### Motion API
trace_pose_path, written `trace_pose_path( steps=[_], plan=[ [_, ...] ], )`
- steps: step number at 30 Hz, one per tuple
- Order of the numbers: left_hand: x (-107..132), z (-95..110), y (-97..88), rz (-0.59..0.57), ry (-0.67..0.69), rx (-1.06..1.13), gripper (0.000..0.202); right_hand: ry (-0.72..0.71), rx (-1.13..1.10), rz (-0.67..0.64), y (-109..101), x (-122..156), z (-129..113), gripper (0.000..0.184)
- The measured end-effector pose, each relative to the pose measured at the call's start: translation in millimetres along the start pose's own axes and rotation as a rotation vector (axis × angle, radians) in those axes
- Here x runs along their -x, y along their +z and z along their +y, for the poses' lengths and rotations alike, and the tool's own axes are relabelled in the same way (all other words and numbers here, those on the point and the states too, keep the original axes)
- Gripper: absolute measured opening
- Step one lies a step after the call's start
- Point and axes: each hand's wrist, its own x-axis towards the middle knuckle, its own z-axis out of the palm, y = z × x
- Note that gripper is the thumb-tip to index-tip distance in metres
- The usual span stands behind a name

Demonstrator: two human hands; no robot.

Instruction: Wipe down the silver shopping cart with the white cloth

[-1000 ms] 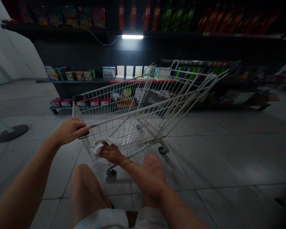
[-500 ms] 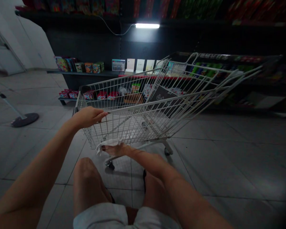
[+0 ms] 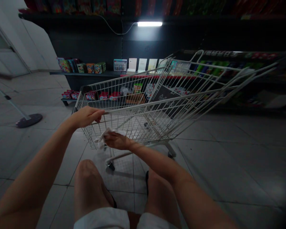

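A white wire shopping cart (image 3: 157,105) stands on the tiled floor in front of me, tilted in the view. My left hand (image 3: 85,116) is closed around the cart's top rail at its near corner. My right hand (image 3: 116,140) is closed on a crumpled white cloth (image 3: 105,136) and presses it against the wire side of the cart, low down near that corner. My bare knees show at the bottom of the view.
Dark shelving (image 3: 90,73) with coloured boxes and cards runs along the back, under a lit tube lamp (image 3: 149,24). A round stand base with a pole (image 3: 28,120) sits on the floor at left. Grey tiles (image 3: 228,159) stretch out to the right.
My right hand with the cloth has moved up along the cart's wire side. My left hand has shifted its grip a little along the rail. The view has swung slightly.
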Motion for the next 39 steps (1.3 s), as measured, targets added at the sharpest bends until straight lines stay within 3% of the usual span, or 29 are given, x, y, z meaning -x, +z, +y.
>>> trace_pose_path(
  steps=[3,7,9,12,14,15,18,20,21,22,24,26,28,31,33,36,39],
  plan=[
    [0.1,0.7,0.4,0.034,-0.008,0.038,0.053,-0.166,0.036,0.079,-29.1,-6.1,14.5,0.032],
    [0.4,0.6,-0.3,0.095,0.046,0.008,0.05,-0.032,0.133,0.234,-63.3,-16.3,31.5,0.032],
    [0.0,-1.7,0.6,0.097,0.04,0.033,0.053,-0.009,0.141,0.211,-57.0,-12.8,28.9,0.031],
    [-1.2,-6.2,4.6,0.068,-0.015,0.148,0.058,-0.115,0.117,0.113,-31.1,2.6,13.0,0.028],
    [-0.1,-8.3,7.1,0.15,-0.024,0.242,0.059,-0.182,0.115,0.089,-26.6,12.6,0.4,0.025],
    [2.1,-9.2,7.6,0.251,-0.009,0.288,0.059,-0.196,0.121,0.133,-33.3,15.6,-4.9,0.024],
    [16.3,-13.7,4.4,0.601,0.065,0.331,0.056,-0.076,0.13,0.455,-88.3,11.8,-11.3,0.026],
    [29.2,-20.5,0.4,0.65,0.065,0.142,0.051,0.126,0.092,0.629,-136.6,-2.8,-4.5,0.036],
    [34.8,-24.8,-0.9,0.602,0.036,0.02,0.05,0.236,0.052,0.619,-157.3,-13.5,2.2,0.041],
    [39.1,-29.2,-1.1,0.54,-0.006,-0.085,0.051,0.327,-0.003,0.526,-173.2,-26.3,10.7,0.043],
    [43.4,-36.7,1.9,0.441,-0.089,-0.193,0.055,0.424,-0.141,0.186,-187.3,-56.8,29.9,0.04],
    [42.8,-40.8,7.8,0.43,-0.133,-0.193,0.059,0.426,-0.308,-0.181,-179.6,-91.5,46.4,0.031],
    [40.5,-41.5,13.1,0.46,-0.143,-0.166,0.06,0.401,-0.464,-0.398,-158.3,-126.4,54.4,0.026],
    [38.9,-38.6,15.7,0.485,-0.165,-0.186,0.062,0.422,-0.596,-0.548,-124.6,-168.5,50.2,0.023],
    [40.0,-36.0,14.7,0.478,-0.193,-0.242,0.063,0.485,-0.596,-0.564,-113.2,-183.4,44.5,0.016],
    [43.8,-32.1,13.6,0.476,-0.212,-0.324,0.065,0.561,-0.567,-0.513,-119.5,-181.2,47.8,0.012],
    [47.1,-27.7,15.3,0.474,-0.193,-0.366,0.065,0.524,-0.621,-0.684,-138.2,-159.4,64.9,0.019]
  ],
)
